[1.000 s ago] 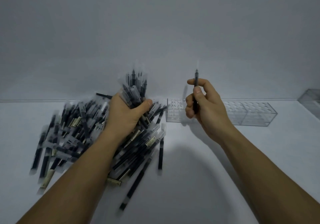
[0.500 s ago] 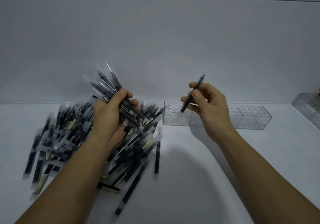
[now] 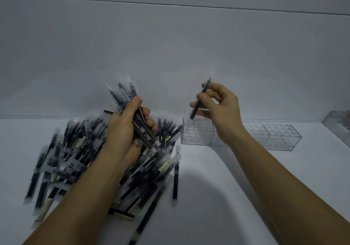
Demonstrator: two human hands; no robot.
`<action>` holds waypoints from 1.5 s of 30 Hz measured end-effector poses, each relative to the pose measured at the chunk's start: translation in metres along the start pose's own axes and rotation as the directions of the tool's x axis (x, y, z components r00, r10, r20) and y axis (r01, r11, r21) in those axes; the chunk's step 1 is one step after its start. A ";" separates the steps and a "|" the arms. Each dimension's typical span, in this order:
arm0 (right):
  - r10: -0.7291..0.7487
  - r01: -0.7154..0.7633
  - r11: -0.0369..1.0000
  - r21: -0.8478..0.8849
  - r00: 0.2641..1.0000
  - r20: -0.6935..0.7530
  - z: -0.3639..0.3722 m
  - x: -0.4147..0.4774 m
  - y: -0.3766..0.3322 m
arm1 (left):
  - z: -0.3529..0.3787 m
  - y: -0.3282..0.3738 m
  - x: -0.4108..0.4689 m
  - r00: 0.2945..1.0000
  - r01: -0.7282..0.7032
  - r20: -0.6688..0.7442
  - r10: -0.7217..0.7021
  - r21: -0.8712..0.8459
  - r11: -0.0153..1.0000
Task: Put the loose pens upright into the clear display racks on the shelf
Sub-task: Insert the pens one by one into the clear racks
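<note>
A big heap of loose dark pens (image 3: 79, 161) in clear sleeves covers the white shelf on the left. My left hand (image 3: 125, 131) grips a bundle of pens (image 3: 130, 108) above the heap, their tips fanning up and left. My right hand (image 3: 217, 104) pinches a single dark pen (image 3: 200, 99) tilted, its lower end just above the left end of the clear display rack (image 3: 197, 133). The rack runs rightward behind my wrist to its far end (image 3: 280, 136), and its holes look empty.
A second clear rack (image 3: 339, 123) sits at the far right edge of the shelf. A plain white back wall (image 3: 170, 55) rises right behind the racks. One pen (image 3: 175, 180) lies apart at the heap's right side, beside bare white shelf (image 3: 217, 197).
My left hand has shifted right with its bundle, the pens now standing steeper. My right hand has drawn the single pen closer to the rack's left end.
</note>
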State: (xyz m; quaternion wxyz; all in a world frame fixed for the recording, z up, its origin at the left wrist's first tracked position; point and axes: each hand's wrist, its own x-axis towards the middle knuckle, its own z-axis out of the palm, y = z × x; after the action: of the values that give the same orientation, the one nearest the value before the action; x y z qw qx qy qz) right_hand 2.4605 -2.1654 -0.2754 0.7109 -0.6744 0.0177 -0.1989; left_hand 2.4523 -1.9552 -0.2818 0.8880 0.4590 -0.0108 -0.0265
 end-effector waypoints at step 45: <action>-0.292 0.351 0.615 -0.707 0.933 0.209 -0.013 -0.005 0.030 | 0.003 -0.015 -0.004 0.989 0.126 0.039 -0.141 0.259 0.958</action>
State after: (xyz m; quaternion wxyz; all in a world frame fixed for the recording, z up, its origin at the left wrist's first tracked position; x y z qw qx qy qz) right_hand 2.4597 -2.1757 -0.3073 0.3329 -0.9008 -0.0513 -0.2740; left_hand 2.4476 -1.9661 -0.2925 0.8168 0.5685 -0.0086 -0.0979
